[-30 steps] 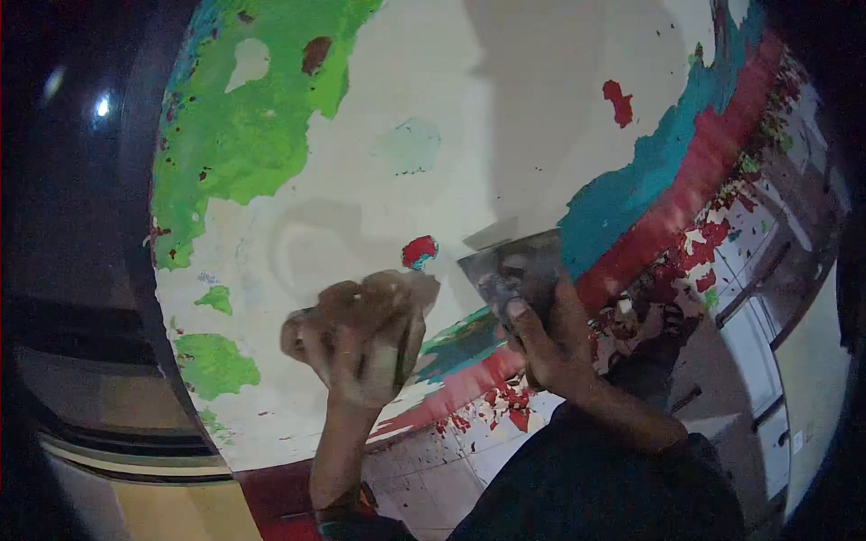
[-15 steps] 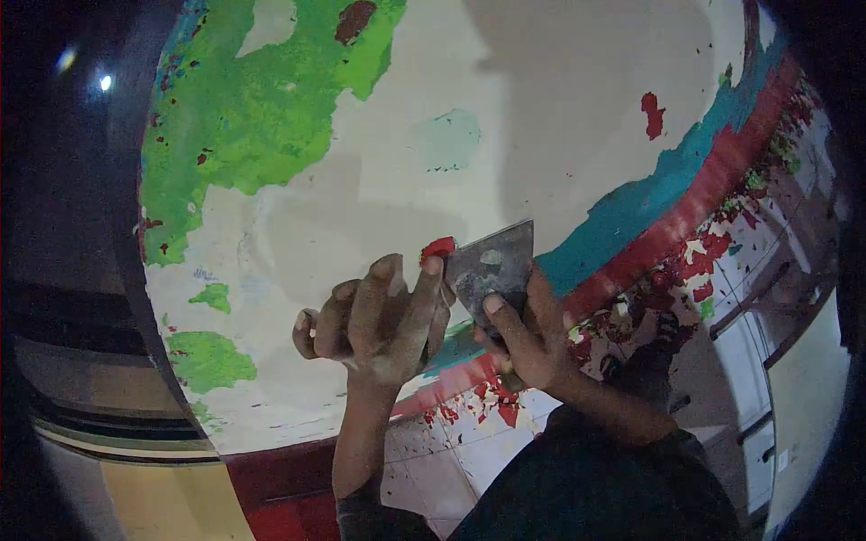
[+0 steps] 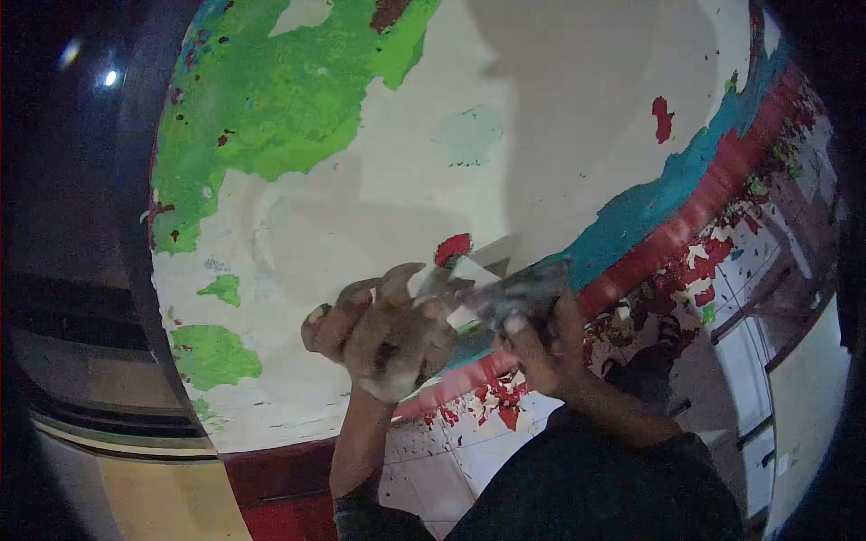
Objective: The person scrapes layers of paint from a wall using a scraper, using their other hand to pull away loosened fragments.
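My right hand (image 3: 546,361) grips a putty knife (image 3: 519,293), thumb laid on its broad grey blade, which is smeared by motion. The blade slants over the lower part of a white painted wall (image 3: 406,207) with peeling layers. My left hand (image 3: 392,338) is beside the blade's left side, fingers bent and apart, its index finger and thumb blurred close to the blade edge. Just above those fingertips shows a small red patch (image 3: 454,246) on the wall. The knife's handle is hidden in my right hand.
Green paint patches (image 3: 289,108) cover the wall's left side. A teal band (image 3: 622,216) and a red band (image 3: 649,243) run along its base. Red and white paint flakes (image 3: 501,401) litter the tiled floor. A sandalled foot (image 3: 667,334) stands at right.
The putty knife's blade has tipped lower and moved slightly right, away from the red patch. My left hand has shifted a little down and its fingers have bent more.
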A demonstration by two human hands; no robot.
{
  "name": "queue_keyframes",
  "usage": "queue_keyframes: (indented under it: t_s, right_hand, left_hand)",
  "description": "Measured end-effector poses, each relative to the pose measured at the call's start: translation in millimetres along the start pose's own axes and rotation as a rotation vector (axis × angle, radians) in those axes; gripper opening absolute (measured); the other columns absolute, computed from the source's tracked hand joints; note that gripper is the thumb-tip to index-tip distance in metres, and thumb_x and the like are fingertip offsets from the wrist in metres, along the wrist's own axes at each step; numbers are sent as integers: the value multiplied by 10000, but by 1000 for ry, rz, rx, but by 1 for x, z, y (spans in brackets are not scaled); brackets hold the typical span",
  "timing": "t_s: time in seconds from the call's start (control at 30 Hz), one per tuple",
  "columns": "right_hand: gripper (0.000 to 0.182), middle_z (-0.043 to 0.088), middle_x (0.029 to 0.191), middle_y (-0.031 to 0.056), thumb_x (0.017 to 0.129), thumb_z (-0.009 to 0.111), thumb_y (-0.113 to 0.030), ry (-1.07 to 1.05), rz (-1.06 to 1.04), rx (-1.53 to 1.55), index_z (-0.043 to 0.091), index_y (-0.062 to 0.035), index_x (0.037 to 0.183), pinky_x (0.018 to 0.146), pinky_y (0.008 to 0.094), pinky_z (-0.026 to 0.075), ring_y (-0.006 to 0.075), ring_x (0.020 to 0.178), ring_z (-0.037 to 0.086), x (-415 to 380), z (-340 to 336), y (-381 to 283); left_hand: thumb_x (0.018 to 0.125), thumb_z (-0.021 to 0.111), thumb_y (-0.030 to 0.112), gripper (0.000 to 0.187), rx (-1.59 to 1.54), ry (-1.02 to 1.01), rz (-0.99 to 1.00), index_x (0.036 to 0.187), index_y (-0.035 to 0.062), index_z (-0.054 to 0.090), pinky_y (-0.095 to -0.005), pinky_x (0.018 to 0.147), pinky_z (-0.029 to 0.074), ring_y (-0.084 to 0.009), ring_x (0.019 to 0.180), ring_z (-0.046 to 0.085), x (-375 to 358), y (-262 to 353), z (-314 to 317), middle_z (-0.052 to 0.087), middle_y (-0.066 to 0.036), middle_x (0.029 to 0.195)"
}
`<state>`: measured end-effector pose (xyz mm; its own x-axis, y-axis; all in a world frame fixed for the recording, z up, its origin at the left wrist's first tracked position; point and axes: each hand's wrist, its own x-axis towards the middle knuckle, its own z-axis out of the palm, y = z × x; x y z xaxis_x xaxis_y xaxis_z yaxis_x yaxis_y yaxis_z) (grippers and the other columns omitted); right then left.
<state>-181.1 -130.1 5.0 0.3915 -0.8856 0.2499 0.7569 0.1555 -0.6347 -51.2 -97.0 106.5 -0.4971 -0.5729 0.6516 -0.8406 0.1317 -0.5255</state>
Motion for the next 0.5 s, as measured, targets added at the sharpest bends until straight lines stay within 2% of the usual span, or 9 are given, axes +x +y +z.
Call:
queue_keyframes:
  t_s: [0.07, 0.23, 0.5]
  right_hand:
    - [310, 493, 911, 74, 851, 465, -124, 63, 151, 6, 339, 6, 1103, 609, 243, 457, 92, 718, 499, 4, -3, -4]
    - [324, 484, 915, 69, 855, 472, -161, 96, 138, 35, 340, 0, 1103, 618, 241, 460, 93, 724, 488, 9, -2, -7]
    - [356, 472, 914, 61, 857, 490, -218, 113, 147, -34, 340, -7, 1101, 597, 228, 445, 84, 698, 473, 5, -12, -13]
  left_hand:
    - [669, 706, 156, 175, -89, 10, -74, 772, 169, 564, -386, 823, 323, -256, 977, 383, 5, 2, -4, 447, -32, 935]
    - [621, 750, 241, 206, -79, 171, -220, 744, 206, 587, -355, 799, 294, -220, 940, 377, 17, 10, 14, 477, -11, 946]
    - [648, 738, 218, 192, 76, 36, -422, 769, 189, 592, -355, 771, 287, -242, 952, 343, 37, 33, 6, 448, -45, 970]
